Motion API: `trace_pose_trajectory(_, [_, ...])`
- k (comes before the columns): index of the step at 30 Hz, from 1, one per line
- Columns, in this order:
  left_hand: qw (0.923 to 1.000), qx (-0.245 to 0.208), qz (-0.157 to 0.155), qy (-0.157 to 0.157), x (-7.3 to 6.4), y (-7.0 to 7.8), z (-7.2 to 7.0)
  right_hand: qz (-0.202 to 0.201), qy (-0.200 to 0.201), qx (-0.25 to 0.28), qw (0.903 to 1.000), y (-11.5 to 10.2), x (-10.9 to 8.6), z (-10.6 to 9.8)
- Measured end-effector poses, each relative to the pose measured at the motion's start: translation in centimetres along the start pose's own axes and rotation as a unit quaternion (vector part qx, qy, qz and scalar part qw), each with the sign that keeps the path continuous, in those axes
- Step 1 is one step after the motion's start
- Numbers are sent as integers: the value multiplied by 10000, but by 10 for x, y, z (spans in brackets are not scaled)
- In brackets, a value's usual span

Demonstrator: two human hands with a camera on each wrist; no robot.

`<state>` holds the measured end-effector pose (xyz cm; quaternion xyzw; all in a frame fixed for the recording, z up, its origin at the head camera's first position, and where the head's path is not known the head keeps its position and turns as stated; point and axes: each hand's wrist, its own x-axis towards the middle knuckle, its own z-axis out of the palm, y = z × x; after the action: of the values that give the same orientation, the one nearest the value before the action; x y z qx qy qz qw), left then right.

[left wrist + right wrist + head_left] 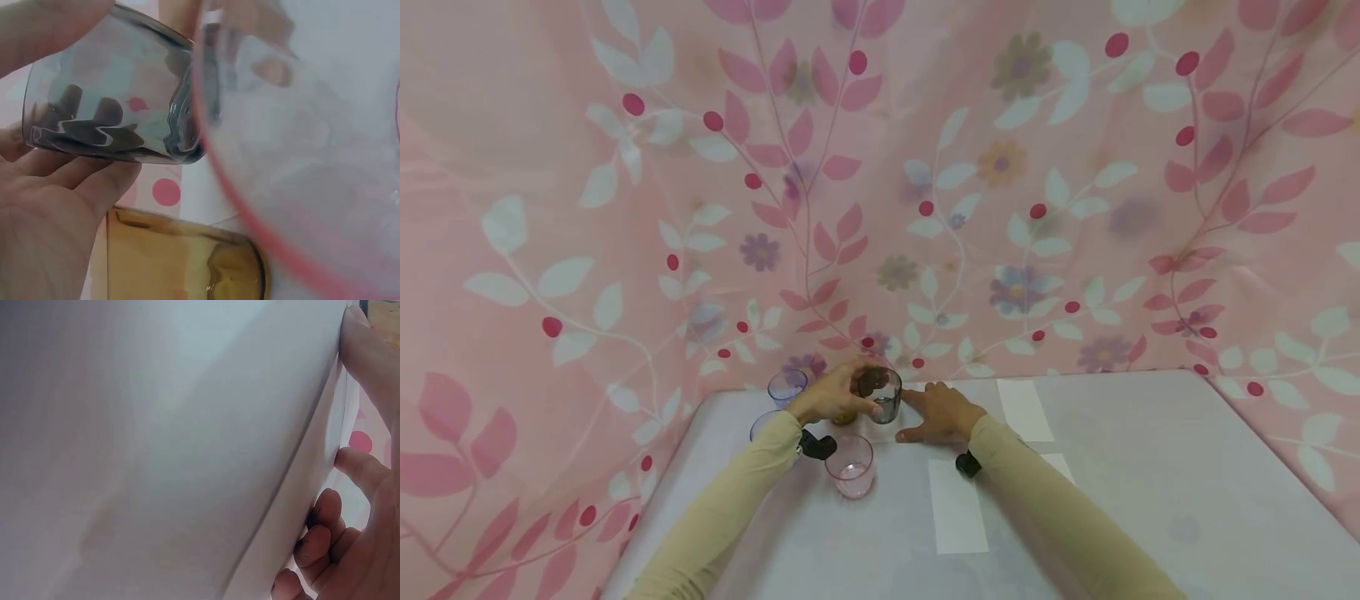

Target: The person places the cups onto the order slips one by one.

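A smoky grey glass tumbler [887,408] is gripped in my left hand [829,395], thumb on one side and fingers on the other. In the left wrist view the grey tumbler [119,94] lies tilted across the fingers. Just below it stands an amber glass [162,259], mostly hidden behind the hand in the head view. Nearer to me is a clear pink glass [852,477], its rim large in the left wrist view. My right hand [943,412] rests on the white surface right of the grey tumbler, holding nothing, its fingertips touching the surface.
Two bluish clear glasses [787,388] stand at the table's back left, one partly behind the left sleeve. White paper strips [958,508] lie on the white table [1150,500] near the right arm. A pink floral curtain [970,250] hangs behind the back edge.
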<state>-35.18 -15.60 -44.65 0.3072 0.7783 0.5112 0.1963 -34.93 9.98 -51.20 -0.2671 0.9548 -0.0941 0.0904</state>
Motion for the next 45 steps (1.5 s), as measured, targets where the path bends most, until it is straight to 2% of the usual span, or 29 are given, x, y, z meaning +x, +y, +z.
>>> trace_pose_trajectory(6, [9995,250,-132,110,1,0,5,7,56,-7,10000,0,1,1])
trace_pose_trajectory(9, [9964,727,-250,344,1,0,8,70,65,10,10000,-1,0,0])
trace_pose_trajectory(11, [9889,1284,-452,601,1,1,10,106,54,17,9999,-1,0,1])
trace_pose_trajectory(13, [9760,1900,-671,829,0,1,12,132,37,52,9999,-1,0,0])
trace_pose_trajectory(15, [9651,2304,-827,926,-1,0,13,149,-5,59,9999,-2,0,1])
trace_pose_trajectory(17, [9665,2262,-828,883,-2,-2,15,162,-54,48,9998,-1,0,2])
trace_pose_trajectory(22, [9875,1318,-644,576,-1,-9,16,201,-57,68,9998,-1,1,3])
trace_pose_trajectory(24, [9897,1147,-646,558,1,-11,16,239,-33,89,9997,-1,1,3])
trace_pose_trajectory(28, [9889,1063,-816,641,4,-13,16,321,-65,10,9995,-1,1,1])
trace_pose_trajectory(32, [9851,1234,-958,716,5,-12,16,324,-56,-28,9995,0,2,2])
trace_pose_trajectory(35, [9807,1507,-1026,706,4,-11,15,330,-43,-36,9994,2,3,3])
trace_pose_trajectory(37, [9765,1797,-992,656,6,-19,12,340,-40,-45,9994,2,4,3])
trace_pose_trajectory(39, [9732,1993,-961,621,6,-20,11,343,-37,-23,9994,2,4,3])
trace_pose_trajectory(42, [9746,1957,-931,569,6,-21,11,310,-49,-73,9995,1,4,3])
trace_pose_trajectory(45, [9781,1725,-1032,538,4,-12,14,288,-49,-117,9995,1,4,4])
